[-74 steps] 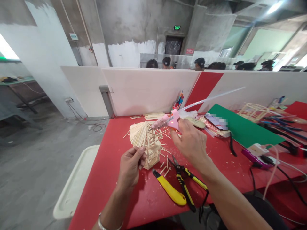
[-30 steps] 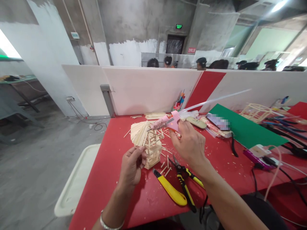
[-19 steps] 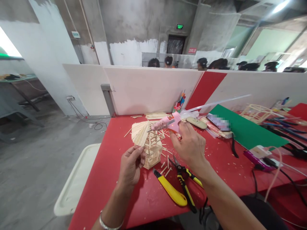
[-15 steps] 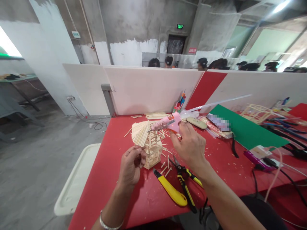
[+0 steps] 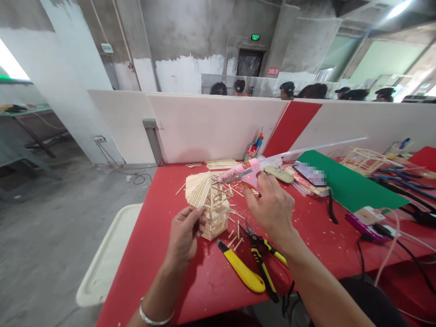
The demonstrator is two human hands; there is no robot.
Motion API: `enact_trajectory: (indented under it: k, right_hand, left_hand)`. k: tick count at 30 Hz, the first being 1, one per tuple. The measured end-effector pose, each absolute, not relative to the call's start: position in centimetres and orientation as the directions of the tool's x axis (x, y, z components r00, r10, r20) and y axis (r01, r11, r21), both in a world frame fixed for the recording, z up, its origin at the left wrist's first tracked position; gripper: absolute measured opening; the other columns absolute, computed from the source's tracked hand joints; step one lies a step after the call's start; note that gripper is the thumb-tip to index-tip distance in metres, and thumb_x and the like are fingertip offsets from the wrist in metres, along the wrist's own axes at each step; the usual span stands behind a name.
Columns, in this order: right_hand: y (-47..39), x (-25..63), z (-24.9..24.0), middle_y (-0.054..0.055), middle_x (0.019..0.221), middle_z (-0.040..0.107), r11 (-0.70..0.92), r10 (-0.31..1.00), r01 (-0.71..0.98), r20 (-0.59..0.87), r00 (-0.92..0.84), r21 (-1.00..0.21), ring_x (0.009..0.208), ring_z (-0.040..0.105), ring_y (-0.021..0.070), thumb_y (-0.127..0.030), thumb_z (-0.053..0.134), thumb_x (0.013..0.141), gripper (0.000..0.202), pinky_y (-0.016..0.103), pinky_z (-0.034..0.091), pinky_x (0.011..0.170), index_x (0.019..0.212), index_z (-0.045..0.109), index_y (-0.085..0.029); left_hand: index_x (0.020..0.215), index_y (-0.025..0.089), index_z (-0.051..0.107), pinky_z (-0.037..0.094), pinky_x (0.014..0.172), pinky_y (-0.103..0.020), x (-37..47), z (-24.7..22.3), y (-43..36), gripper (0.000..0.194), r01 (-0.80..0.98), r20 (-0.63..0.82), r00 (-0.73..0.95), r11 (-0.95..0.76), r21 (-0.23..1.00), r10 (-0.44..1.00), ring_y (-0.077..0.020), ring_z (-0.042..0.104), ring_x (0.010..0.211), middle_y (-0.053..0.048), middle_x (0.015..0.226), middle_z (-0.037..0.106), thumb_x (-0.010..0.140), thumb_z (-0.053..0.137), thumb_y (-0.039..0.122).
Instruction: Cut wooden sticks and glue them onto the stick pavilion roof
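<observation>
Matchstick-thin wooden pieces make up the stick model [image 5: 218, 220], which stands upright on the red surface [image 5: 200, 286]; take it as the centre of the dial. It looks light and brittle, rigid along each strip but likely weak at the joints. The lower frame seems a safer hold than the fanned roof [image 5: 199, 193], whose slats might snap under a squeeze. At eight o'clock the left hand [image 5: 184, 231] pinches between thumb and fingers at the roof's lower edge; whether it has one strip or several, I cannot tell. At three o'clock the right hand [image 5: 272, 200] is wrapped around the pink glue gun [image 5: 250, 175], its nozzle close against the roof's near side, probably hot and in the way there. Loose sticks [image 5: 223, 164] lie towards twelve, pliers [image 5: 260, 250] at four, a yellow cutter [image 5: 243, 270] at five.
</observation>
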State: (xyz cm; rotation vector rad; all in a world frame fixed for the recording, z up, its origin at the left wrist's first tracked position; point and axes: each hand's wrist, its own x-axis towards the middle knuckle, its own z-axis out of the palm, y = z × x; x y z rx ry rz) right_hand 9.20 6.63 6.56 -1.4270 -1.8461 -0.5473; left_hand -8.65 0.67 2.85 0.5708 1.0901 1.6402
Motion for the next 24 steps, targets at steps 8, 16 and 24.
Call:
enact_trajectory:
  k: [8,16,24]
  right_hand:
    - [6.58,9.08,6.47,0.006,0.085,0.062,0.312,0.637,0.944,0.760,-0.124,-0.108,0.070,0.054,0.0170,-0.036,0.047,0.087,0.030,0.026,0.025,0.051,0.107,0.057,-0.016]
    - [6.68,9.05,6.42,0.005,0.086,0.062,0.307,0.631,0.946,0.766,-0.123,-0.101,0.069,0.055,0.0170,-0.036,0.048,0.086,0.031,0.027,0.024,0.051,0.108,0.056,-0.016]
    - [6.62,9.24,6.42,0.006,0.087,0.062,0.283,0.642,0.954,0.759,-0.112,-0.099,0.070,0.053,0.0167,-0.037,0.047,0.087,0.032,0.027,0.024,0.052,0.108,0.056,-0.015]
  left_hand:
    - [0.063,0.012,0.066,0.028,0.036,-0.016,-8.55,3.16,0.48,0.020,-0.474,-0.148,-0.362,-0.045,0.879,0.920,-0.0047,0.044,0.036,0.002,0.046,0.057,0.060,0.075,0.030]
    - [0.064,0.012,0.067,0.030,0.038,-0.016,-8.56,3.02,0.52,0.018,-0.491,-0.152,-0.358,-0.047,0.870,0.921,-0.0049,0.044,0.037,0.002,0.047,0.057,0.061,0.074,0.028]
    - [0.064,0.012,0.068,0.032,0.038,-0.018,-8.76,2.66,0.37,0.022,-0.503,-0.115,-0.336,-0.074,0.861,0.935,-0.0063,0.045,0.039,0.000,0.048,0.058,0.072,0.065,0.032]
